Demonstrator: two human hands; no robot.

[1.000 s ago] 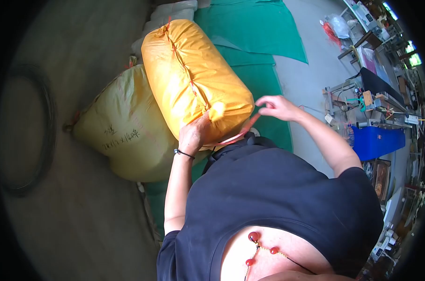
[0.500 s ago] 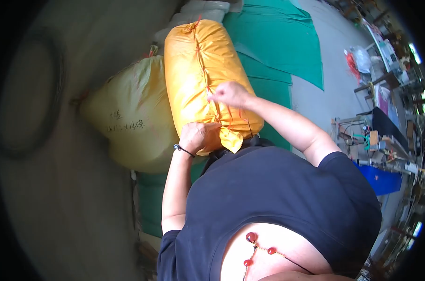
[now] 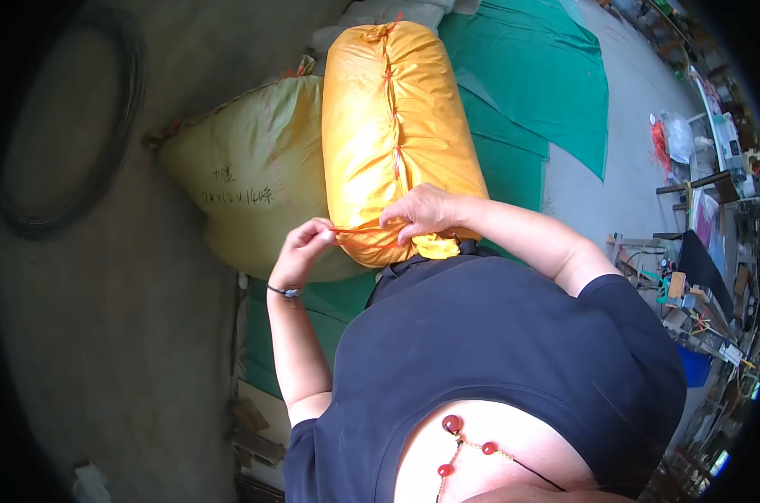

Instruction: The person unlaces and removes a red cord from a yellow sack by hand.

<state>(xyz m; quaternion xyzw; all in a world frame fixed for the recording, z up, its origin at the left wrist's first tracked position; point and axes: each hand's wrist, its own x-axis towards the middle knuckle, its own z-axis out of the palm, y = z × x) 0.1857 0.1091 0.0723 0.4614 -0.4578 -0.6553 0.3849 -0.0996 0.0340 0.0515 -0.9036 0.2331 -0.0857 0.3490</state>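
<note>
A stuffed orange-yellow sack (image 3: 396,92) lies lengthwise in front of me, its seam tied along the middle with red string. My left hand (image 3: 303,251) is off the sack's near left corner, thumb and finger pinched on a red string (image 3: 356,230) pulled out to the left. That string runs across the near end to the curled fingers of my right hand (image 3: 426,211), which rests on the sack near the seam. A gathered yellow flap of cloth (image 3: 437,246) sticks out just below my right hand, close to my waist.
A second, duller yellow sack (image 3: 254,159) with black handwriting lies against the left side. Green sheeting (image 3: 535,75) covers the floor beyond and beneath. A dark coil (image 3: 132,101) lies at far left. Cluttered benches (image 3: 715,126) line the right.
My left hand has moved left off the sack, drawing the red string taut. My right hand has come down from above the seam to the near end. The view has shifted slightly.
</note>
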